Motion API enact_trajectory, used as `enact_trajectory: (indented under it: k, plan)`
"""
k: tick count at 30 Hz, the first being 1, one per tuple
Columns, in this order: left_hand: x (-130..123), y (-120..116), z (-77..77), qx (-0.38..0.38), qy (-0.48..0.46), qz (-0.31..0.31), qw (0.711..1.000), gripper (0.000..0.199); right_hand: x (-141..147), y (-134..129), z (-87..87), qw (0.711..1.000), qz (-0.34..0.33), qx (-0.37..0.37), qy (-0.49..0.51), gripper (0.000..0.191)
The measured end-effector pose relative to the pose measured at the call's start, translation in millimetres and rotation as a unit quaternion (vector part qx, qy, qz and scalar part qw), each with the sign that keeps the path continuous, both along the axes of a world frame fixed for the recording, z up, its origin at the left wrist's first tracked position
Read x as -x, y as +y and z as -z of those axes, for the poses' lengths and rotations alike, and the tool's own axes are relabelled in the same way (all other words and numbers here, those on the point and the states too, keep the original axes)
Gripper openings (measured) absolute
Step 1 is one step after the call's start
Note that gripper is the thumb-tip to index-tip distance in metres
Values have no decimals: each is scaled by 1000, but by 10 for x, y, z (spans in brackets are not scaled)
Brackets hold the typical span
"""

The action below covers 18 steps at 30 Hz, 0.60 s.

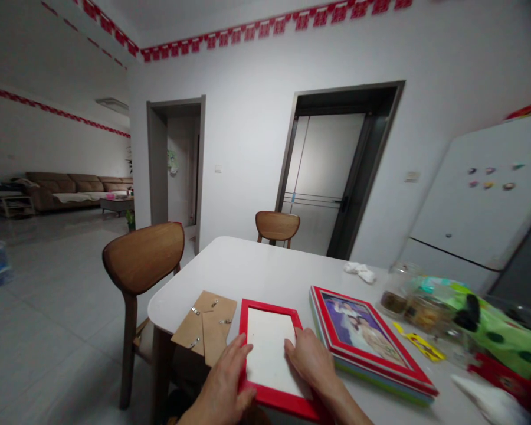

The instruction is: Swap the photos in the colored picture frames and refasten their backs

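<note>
A red frame [287, 402] with a white panel inside lies near the table's front edge. My left hand [228, 383] rests on its left side, fingers apart, thumb over the lower left corner. On the right side of the frame lies my right hand [310, 359], its fingertips on the white panel and the red border. Brown backing boards [215, 333] with small metal clips overlap to the left of the frame. At the right is a stack of frames, the top one a red-bordered photo frame [363, 330].
Glass jars [393, 298], a green bag [504, 336], yellow packets [425, 347] and crumpled tissue [359, 272] sit on the right of the white table [256, 265]. One wooden chair [146, 257] stands at the left, another [277, 224] behind the table.
</note>
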<state>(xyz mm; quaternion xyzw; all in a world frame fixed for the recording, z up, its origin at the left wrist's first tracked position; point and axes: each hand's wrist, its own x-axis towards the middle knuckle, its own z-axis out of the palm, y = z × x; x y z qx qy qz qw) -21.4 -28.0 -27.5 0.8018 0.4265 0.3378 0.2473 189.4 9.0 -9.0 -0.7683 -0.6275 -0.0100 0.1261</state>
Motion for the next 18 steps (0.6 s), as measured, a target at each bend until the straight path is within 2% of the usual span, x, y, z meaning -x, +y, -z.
enact_trajectory:
  k: [2,4,5,7,8,10,13,16,18]
  plan:
    - [220,8,-58,-30,29,4,999,68,3,2,18,1000,-7,-18,-2,37]
    - [456,83,-76,-32,95,-18,995,75,49,0,16,998,-29,-47,10,41]
    - [567,147,-63,-26,139,-42,989,77,100,-9,5,996,-54,-59,26,42]
    - [749,307,4,-14,224,-128,966,76,265,-44,-31,987,-120,-77,72,41]
    - [816,390,48,-11,253,-176,951,73,375,-70,-51,979,-159,-81,98,39]
    - [900,528,129,-26,280,-225,933,68,622,-122,-83,962,-220,-81,143,36]
    - [928,602,165,-64,267,-210,938,57,960,-161,-99,946,-263,-68,178,38]
    - [879,547,79,-97,229,-199,948,48,1145,-143,-112,942,-262,-61,202,44]
    - [810,491,-9,-125,191,-196,954,42,1163,-136,-150,939,-256,-69,219,47]
